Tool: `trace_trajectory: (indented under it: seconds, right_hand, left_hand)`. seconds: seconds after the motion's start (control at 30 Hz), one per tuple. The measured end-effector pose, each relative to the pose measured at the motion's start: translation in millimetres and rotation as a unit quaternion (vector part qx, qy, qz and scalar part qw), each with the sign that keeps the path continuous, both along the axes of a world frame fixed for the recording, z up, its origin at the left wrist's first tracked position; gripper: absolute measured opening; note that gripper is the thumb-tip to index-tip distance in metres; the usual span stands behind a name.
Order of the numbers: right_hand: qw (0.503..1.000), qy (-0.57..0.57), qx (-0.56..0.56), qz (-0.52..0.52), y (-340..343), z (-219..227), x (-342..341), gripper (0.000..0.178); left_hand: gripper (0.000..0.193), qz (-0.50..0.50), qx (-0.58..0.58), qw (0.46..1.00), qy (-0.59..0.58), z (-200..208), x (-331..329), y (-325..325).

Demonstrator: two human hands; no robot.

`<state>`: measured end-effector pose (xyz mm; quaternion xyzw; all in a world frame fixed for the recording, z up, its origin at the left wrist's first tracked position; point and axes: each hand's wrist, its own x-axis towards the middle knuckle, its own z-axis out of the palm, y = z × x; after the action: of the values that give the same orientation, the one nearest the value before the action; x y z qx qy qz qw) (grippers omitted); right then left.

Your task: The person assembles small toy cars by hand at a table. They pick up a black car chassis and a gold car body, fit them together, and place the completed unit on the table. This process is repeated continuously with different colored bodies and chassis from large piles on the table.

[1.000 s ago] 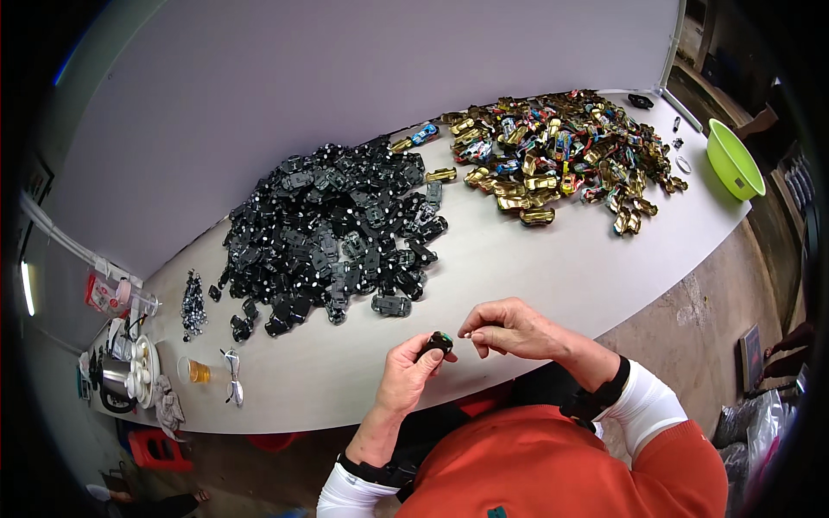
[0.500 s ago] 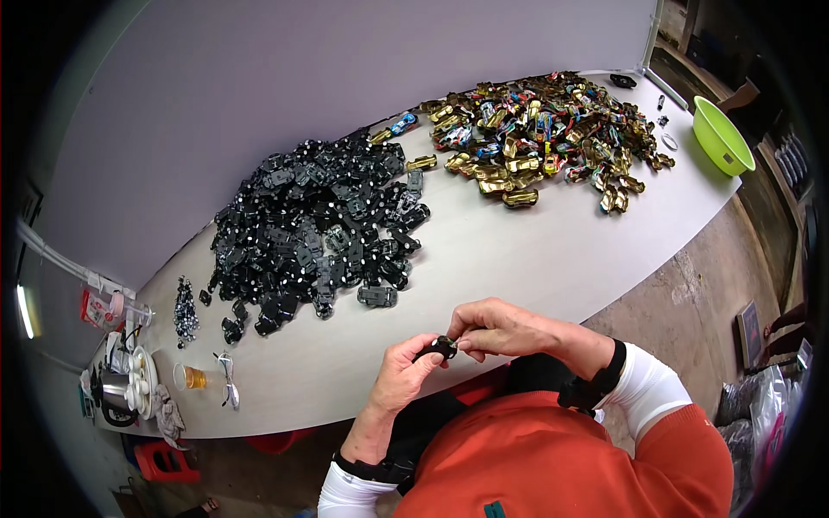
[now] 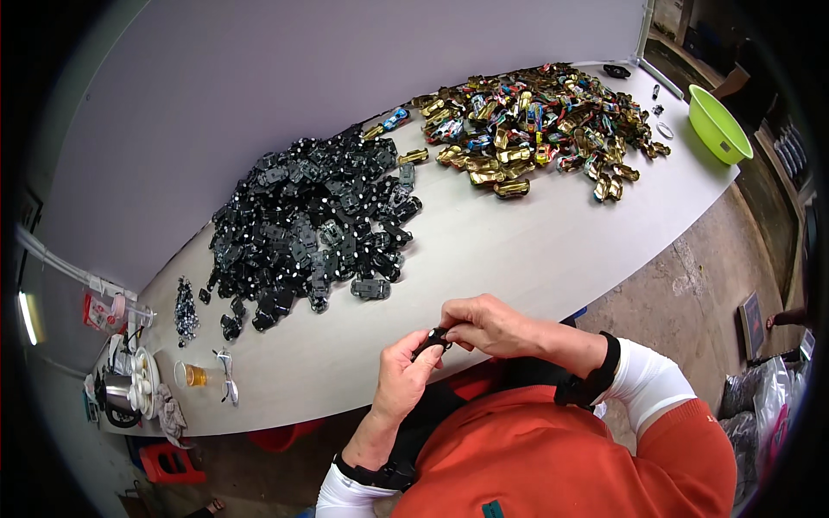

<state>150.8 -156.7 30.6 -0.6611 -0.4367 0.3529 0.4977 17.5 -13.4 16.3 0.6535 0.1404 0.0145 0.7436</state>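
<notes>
Over the table's near edge, my left hand (image 3: pixel 401 373) is closed around a black toy car chassis (image 3: pixel 432 343), the thumb along its near side. The fingers of my right hand (image 3: pixel 485 326) are pinched together at the far right end of that chassis; whatever lies between their tips is hidden. Ahead to the left spreads a large heap of black toy car chassis (image 3: pixel 298 220). One grey-black chassis (image 3: pixel 370 289) lies apart at the heap's near edge, closest to my hands.
At the back right lies a heap of gold and coloured toy car bodies (image 3: pixel 514 155), with a green basin (image 3: pixel 718 126) beyond it. Small wheel-like parts (image 3: pixel 186 312) form a pile at left. A cup of amber drink (image 3: pixel 192 375), eyeglasses (image 3: pixel 228 377) and a kettle (image 3: pixel 117 399) stand nearby.
My right fingers have come in closer against the chassis, and both hands have shifted slightly up and left. The whole view has tilted a little; the heaps look the same.
</notes>
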Motion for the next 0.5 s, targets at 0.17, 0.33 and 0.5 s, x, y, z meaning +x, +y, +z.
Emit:
trace_trajectory:
  seconds: [0.17,0.33,0.5]
  right_hand:
    - [0.988,0.153,0.008,0.023,-5.1,-7.6,0.4,0.006]
    - [1.0,0.02,-0.019,0.012,-6.7,-5.4,-4.4,0.006]
    - [0.993,0.11,0.004,0.045,-11.8,-17.6,-3.5,0.01]
  left_hand:
    - [0.015,-0.01,-0.117,0.992,0.048,2.8,-3.7,2.1]
    - [0.014,0.007,-0.041,0.998,0.048,4.4,-6.6,-7.1]
    - [0.015,0.002,-0.11,0.993,0.04,-8.4,-14.6,-10.5]
